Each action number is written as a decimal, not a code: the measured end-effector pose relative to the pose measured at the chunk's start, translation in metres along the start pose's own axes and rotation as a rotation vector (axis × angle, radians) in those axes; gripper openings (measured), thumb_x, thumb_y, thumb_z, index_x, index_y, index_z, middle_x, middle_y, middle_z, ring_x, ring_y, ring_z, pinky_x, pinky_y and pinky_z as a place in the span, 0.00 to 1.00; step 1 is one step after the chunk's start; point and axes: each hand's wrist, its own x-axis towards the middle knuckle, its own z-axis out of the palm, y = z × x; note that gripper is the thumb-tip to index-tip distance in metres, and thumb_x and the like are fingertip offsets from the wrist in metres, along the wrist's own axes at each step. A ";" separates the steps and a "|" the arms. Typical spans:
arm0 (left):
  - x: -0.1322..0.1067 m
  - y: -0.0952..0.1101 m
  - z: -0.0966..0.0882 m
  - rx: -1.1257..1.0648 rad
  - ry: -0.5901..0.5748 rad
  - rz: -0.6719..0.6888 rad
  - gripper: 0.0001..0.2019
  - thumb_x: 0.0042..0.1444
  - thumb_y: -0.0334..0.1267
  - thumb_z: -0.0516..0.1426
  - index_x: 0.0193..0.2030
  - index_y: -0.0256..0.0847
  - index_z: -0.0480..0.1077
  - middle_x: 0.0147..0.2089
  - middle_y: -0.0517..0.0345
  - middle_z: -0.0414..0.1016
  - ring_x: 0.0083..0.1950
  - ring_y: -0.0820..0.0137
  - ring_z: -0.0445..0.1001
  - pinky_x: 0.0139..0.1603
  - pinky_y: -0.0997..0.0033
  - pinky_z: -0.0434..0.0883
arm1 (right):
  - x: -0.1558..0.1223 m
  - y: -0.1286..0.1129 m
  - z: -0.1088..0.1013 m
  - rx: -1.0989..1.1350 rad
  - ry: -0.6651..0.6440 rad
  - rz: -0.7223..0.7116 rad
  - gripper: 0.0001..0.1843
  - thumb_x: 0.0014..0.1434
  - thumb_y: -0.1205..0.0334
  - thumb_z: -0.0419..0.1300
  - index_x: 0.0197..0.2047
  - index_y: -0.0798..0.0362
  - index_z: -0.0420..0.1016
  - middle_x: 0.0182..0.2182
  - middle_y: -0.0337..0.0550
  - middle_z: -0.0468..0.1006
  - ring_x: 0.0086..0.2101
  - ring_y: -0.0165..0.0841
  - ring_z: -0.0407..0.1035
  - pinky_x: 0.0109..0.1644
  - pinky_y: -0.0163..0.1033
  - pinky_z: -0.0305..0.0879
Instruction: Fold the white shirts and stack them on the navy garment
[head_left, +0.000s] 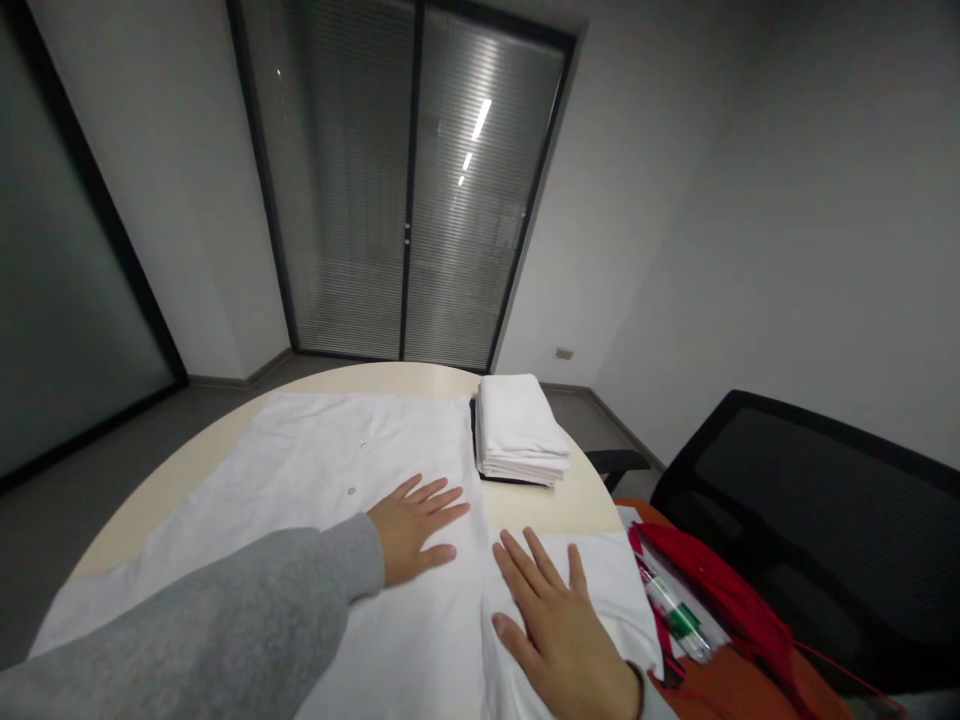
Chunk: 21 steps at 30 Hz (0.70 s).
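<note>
A white garment with small round snaps [300, 450] lies spread over the round table, one sleeve reaching toward the right edge. My left hand [417, 530] rests flat on its right part, fingers spread. Close to the sleeve side, my right hand [551, 625] lies palm down on the white cloth, fingers apart. Neither hand grips anything. Beyond my hands, at the table's far right, sits a stack of folded white cloth [519, 425] with a dark layer under it.
The pale round table [172, 475] shows its rim at the left and back. On the right, an orange chair seat [742, 680] holds a red bag [712, 575] and a clear bottle with a green label [679, 615]. A black mesh chair back [810, 520] rises behind.
</note>
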 end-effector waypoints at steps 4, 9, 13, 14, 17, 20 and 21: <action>-0.005 -0.017 0.015 0.023 0.037 -0.008 0.31 0.72 0.59 0.48 0.77 0.54 0.55 0.80 0.56 0.51 0.81 0.57 0.46 0.78 0.42 0.42 | -0.010 0.003 0.003 -0.001 -0.024 0.056 0.35 0.74 0.38 0.42 0.78 0.37 0.40 0.77 0.40 0.43 0.75 0.56 0.37 0.67 0.87 0.30; -0.004 -0.016 -0.001 0.029 0.045 0.002 0.29 0.72 0.55 0.51 0.77 0.52 0.57 0.79 0.55 0.54 0.80 0.58 0.49 0.78 0.44 0.44 | -0.011 -0.004 0.002 -0.019 -0.020 0.106 0.35 0.74 0.39 0.41 0.78 0.39 0.40 0.76 0.41 0.42 0.75 0.56 0.36 0.66 0.88 0.30; -0.015 0.019 -0.017 0.090 0.098 0.009 0.27 0.73 0.51 0.51 0.73 0.42 0.63 0.78 0.52 0.57 0.79 0.52 0.52 0.78 0.43 0.45 | -0.010 -0.009 0.002 -0.042 -0.009 0.134 0.35 0.74 0.40 0.42 0.78 0.41 0.42 0.76 0.41 0.43 0.75 0.57 0.38 0.66 0.88 0.32; -0.021 0.033 -0.014 0.107 0.113 0.044 0.28 0.72 0.52 0.51 0.72 0.40 0.64 0.78 0.51 0.58 0.78 0.51 0.53 0.78 0.42 0.46 | -0.010 -0.009 0.003 -0.046 -0.001 0.128 0.35 0.74 0.40 0.42 0.78 0.42 0.43 0.76 0.42 0.44 0.74 0.57 0.38 0.66 0.88 0.33; -0.040 0.076 0.016 0.161 0.199 0.284 0.27 0.71 0.53 0.54 0.70 0.41 0.67 0.74 0.53 0.66 0.72 0.58 0.66 0.76 0.51 0.57 | -0.009 -0.005 0.007 -0.060 0.024 0.097 0.35 0.74 0.43 0.45 0.78 0.43 0.44 0.76 0.43 0.45 0.74 0.58 0.40 0.67 0.86 0.35; -0.057 0.104 0.064 0.291 0.443 0.523 0.15 0.76 0.43 0.50 0.62 0.48 0.73 0.69 0.67 0.73 0.63 0.70 0.74 0.67 0.68 0.68 | -0.009 0.000 0.010 -0.057 0.033 0.085 0.35 0.74 0.44 0.45 0.78 0.42 0.42 0.76 0.41 0.44 0.75 0.55 0.38 0.69 0.84 0.33; -0.061 0.108 0.078 0.331 0.503 0.548 0.15 0.76 0.43 0.50 0.61 0.50 0.74 0.70 0.70 0.71 0.64 0.71 0.74 0.65 0.70 0.70 | -0.010 0.002 0.011 -0.048 0.033 0.086 0.34 0.74 0.44 0.44 0.79 0.42 0.42 0.77 0.40 0.44 0.75 0.54 0.38 0.70 0.83 0.33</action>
